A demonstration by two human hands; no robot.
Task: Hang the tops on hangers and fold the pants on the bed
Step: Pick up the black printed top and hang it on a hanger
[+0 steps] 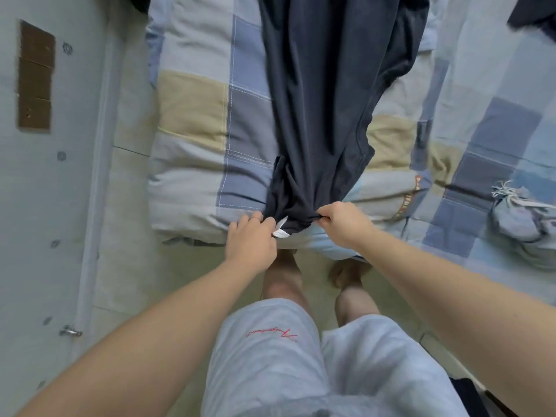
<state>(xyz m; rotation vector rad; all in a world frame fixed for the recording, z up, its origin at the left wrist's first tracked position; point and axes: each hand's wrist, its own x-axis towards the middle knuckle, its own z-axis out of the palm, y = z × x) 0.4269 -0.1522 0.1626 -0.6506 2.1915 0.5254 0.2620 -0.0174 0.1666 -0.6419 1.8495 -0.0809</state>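
Bed (186,188), blue/beige checked cover: navy garment (325,100) stretched lengthwise down the middle, hem at near edge; light-blue bundle (517,218) with white cord at right.

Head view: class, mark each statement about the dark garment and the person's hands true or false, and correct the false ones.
1. The left hand and the right hand both grip the near end of the dark garment. True.
2. The dark garment lies spread on the floor. False: it lies along the checked quilt on the bed.
3. A white label shows at the garment's edge beside the left hand. True.
4. The dark garment hangs on a hanger. False: no hanger is in view.
5. A pale blue bundle with cords lies on the bed to the right. True.
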